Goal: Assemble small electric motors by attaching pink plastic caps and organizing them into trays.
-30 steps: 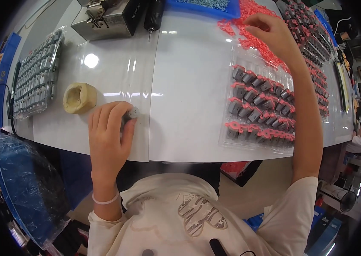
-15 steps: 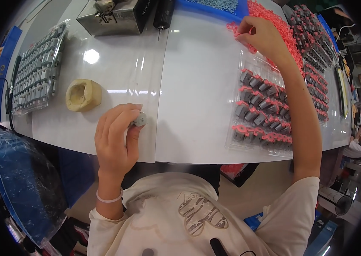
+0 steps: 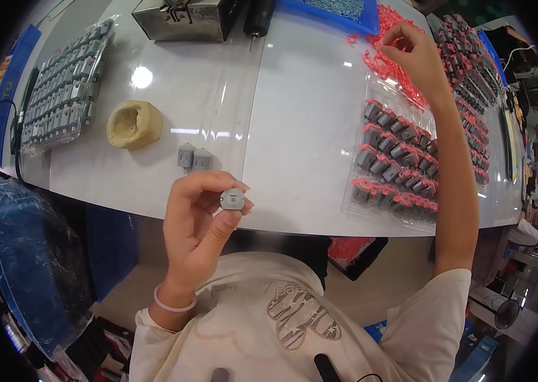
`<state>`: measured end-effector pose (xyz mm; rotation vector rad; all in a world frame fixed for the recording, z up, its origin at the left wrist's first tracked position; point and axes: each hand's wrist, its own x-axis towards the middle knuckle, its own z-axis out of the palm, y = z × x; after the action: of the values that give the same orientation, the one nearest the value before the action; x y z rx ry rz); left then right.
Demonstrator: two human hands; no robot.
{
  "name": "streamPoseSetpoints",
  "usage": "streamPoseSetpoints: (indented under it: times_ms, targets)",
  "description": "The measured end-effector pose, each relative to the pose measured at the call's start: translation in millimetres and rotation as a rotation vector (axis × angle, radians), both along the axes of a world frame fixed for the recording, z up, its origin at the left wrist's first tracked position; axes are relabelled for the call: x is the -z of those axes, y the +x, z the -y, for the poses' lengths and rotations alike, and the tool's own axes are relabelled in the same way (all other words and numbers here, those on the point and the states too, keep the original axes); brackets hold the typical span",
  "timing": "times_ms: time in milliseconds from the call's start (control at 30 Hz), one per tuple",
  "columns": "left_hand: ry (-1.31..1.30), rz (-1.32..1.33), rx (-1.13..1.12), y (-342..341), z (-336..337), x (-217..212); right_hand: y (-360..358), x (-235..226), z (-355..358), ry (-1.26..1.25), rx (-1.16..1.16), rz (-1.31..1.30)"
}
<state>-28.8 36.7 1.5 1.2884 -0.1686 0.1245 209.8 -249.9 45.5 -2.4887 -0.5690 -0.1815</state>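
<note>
Over the table's [image 3: 307, 127] near edge, the left hand [image 3: 189, 232] pinches a small grey motor [image 3: 232, 199] between thumb and fingers. To the right, near that edge, a clear tray [image 3: 378, 88] holds pink-topped motors [image 3: 391, 172]. Beyond the left hand sit two more motors [image 3: 201, 160], then a hollowed yellow block [image 3: 146, 124]. Farther, the right hand [image 3: 419, 60] curls over heaped pink plastic pieces [image 3: 383, 65]; whether gripping one, I cannot tell
</note>
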Motion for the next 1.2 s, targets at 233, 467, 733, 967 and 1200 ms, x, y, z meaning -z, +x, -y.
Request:
streamPoseSetpoints:
  times_ms: [233,467,733,967,1200]
  targets:
    - [-0.203,-0.141,0.138,-7.6,5.8,0.3,-55.2,-28.0,-24.2,0.092,-0.064,0.119]
    - [-0.462,-0.327,0.282,-5.9,22.0,-10.4,-153.8,-41.3,-64.0,0.322,-0.367,-0.173]
    - [-0.524,-0.447,0.426,-11.6,26.8,-8.1,-187.2,-15.4,-72.8,0.620,-0.561,-0.318]
    - [-0.554,-0.573,0.528,-16.7,29.0,-11.5,-183.4,-2.4,-71.5,0.550,-0.690,-0.191]
    - [-0.686,-0.603,0.601,-22.0,34.6,-4.2,-192.0,12.4,-71.6,0.732,-0.614,-0.183]
